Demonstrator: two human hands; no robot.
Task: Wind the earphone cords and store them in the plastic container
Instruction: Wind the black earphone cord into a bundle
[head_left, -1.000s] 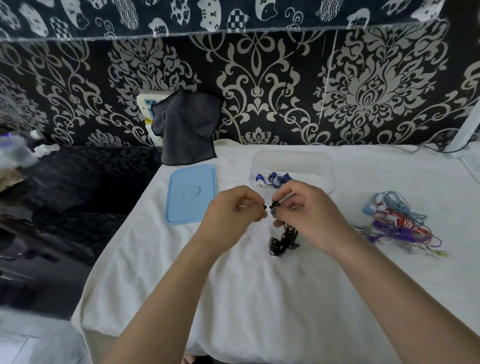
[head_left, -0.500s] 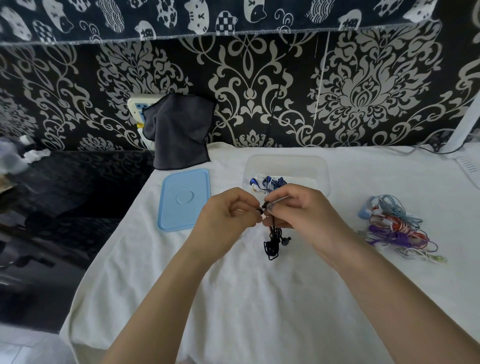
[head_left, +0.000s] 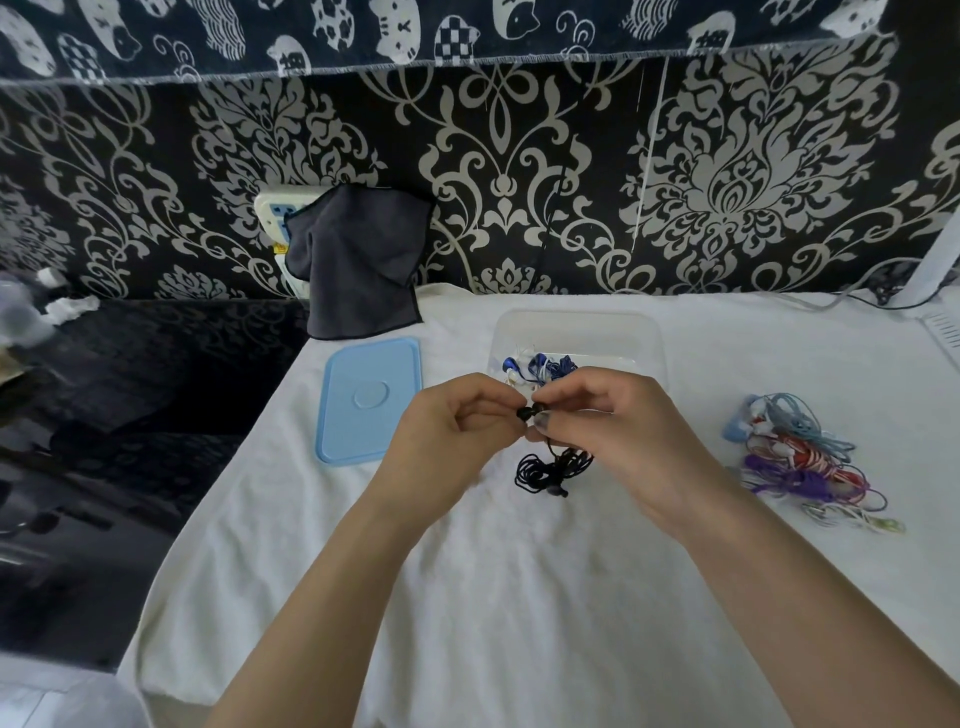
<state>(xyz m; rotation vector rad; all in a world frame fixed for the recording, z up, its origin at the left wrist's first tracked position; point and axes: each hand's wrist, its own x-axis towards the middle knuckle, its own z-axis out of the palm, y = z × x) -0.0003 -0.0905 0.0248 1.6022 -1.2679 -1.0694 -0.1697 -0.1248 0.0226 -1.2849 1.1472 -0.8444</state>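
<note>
A black earphone cord (head_left: 551, 468) hangs in a loose tangle over the white cloth (head_left: 519, 597). My left hand (head_left: 457, 426) and my right hand (head_left: 608, 421) meet at the middle of the table, each pinching a black earbud at the cord's top end. Just behind my hands stands the clear plastic container (head_left: 579, 332), with a wound blue and white earphone (head_left: 540, 366) inside. Its light blue lid (head_left: 371, 397) lies flat to the left. A pile of tangled coloured earphones (head_left: 800, 457) rests at the right.
A dark grey cloth (head_left: 358, 260) hangs over a wall socket behind the lid. The table's left edge drops to a dark floor. A grey cable (head_left: 831, 299) runs along the back right by a white post (head_left: 935, 249).
My hands have stayed together on the earbuds, and the dangling black tangle has shifted slightly under my right hand. The camera has tilted a little.
</note>
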